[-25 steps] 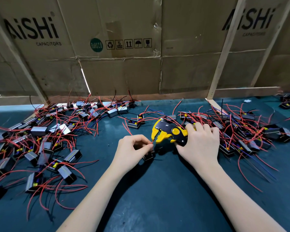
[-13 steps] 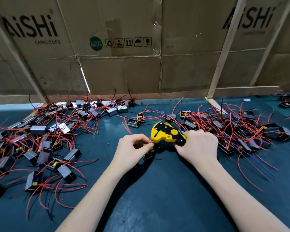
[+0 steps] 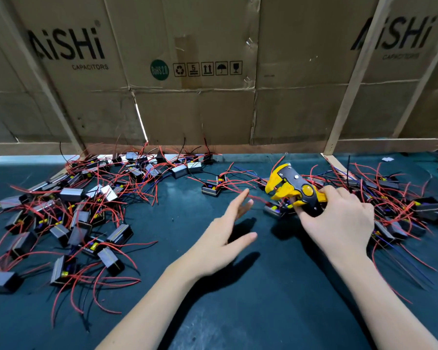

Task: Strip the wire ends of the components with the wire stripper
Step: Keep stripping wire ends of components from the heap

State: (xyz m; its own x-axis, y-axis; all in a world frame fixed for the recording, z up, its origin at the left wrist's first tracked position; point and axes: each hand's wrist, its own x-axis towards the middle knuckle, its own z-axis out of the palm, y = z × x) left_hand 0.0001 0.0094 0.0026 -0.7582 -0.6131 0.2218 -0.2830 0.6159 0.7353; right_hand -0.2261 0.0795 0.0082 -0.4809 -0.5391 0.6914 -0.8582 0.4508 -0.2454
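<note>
My right hand (image 3: 339, 218) grips the handles of a yellow and black wire stripper (image 3: 291, 189), whose jaws stand apart and point left. Just below the jaws a small black component (image 3: 272, 209) with red wires lies on the mat. My left hand (image 3: 228, 238) hovers to the left of it, flat, fingers spread, holding nothing. A red wire (image 3: 257, 197) runs from the component toward my left fingertips without touching them.
A large pile of black components with red wires (image 3: 68, 218) covers the left of the dark green mat (image 3: 238, 299). Another pile (image 3: 402, 205) lies behind my right hand. Two loose components (image 3: 213, 189) sit mid-table. Cardboard walls (image 3: 187, 109) close the back.
My left hand has let go of the component and its wire and opened flat. The stripper's jaws, shut half a second ago, have opened, and the tool has moved right.
</note>
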